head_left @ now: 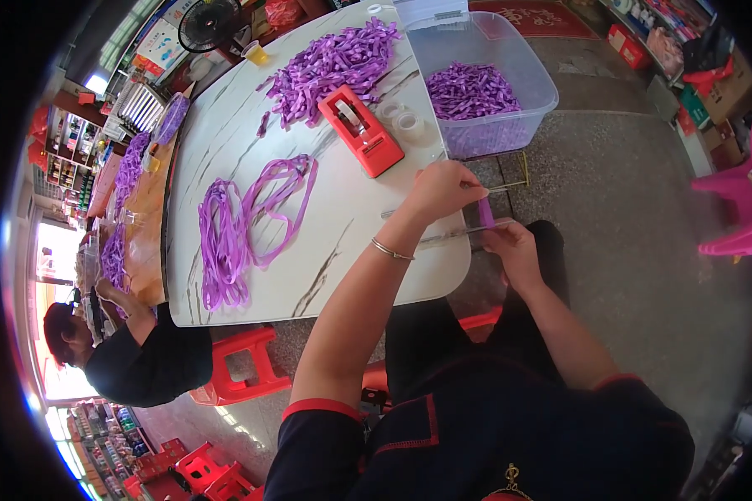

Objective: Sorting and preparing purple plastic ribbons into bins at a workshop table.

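Observation:
A short purple ribbon (485,212) stretches between my hands, just past the right edge of the marble-patterned table (342,242). My left hand (448,191), with a bracelet at its wrist, pinches the upper end of it. At the lower end, the closed fingers of my right hand (515,251) grip the ribbon. Thin metal rods (451,233) stick out from the table edge beside both hands. Left of my forearm lie a long bundle of purple ribbon (223,242) and a looser loop (297,219). A red tape dispenser (361,132) sits farther back.
A clear plastic bin (497,134) of folded purple ribbon pieces stands beyond my hands. Tape rolls (408,125), a ribbon heap (342,67) and a cup (256,53) are on the table. Another person (142,351) works at the left; pink stools (739,196) stand right.

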A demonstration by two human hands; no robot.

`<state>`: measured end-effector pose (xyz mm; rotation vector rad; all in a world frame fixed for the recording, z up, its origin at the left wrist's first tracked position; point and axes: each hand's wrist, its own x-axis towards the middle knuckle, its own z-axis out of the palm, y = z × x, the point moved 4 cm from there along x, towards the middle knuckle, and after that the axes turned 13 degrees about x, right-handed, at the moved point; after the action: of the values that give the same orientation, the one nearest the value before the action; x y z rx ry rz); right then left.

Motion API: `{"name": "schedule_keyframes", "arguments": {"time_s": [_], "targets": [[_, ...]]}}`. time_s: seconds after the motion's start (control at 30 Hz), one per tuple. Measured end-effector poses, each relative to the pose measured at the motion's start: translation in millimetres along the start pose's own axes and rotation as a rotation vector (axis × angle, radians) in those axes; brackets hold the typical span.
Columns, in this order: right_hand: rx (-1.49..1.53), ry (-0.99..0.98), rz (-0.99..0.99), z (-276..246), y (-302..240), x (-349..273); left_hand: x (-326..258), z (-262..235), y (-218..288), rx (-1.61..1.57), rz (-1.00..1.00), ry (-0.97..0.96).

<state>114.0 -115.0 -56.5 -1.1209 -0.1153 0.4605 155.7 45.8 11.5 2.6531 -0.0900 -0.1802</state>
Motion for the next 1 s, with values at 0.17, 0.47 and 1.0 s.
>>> {"name": "schedule_keyframes", "arguments": {"time_s": [0.17, 0.47, 1.0], "targets": [[0.153, 0.074, 0.092, -1.3, 4.4, -5.0, -1.8, -3.7, 5.3, -0.013, 0.011, -0.004], [0.158, 0.054, 0.028, -0.7, 4.9, -0.4, -2.4, -5.2, 8.4, -0.024, 0.016, 0.007], [0.18, 0.053, 0.012, 3.3, 7.2, 2.1, -1.7, -4.0, 5.5, -0.001, 0.033, 0.011]]}}
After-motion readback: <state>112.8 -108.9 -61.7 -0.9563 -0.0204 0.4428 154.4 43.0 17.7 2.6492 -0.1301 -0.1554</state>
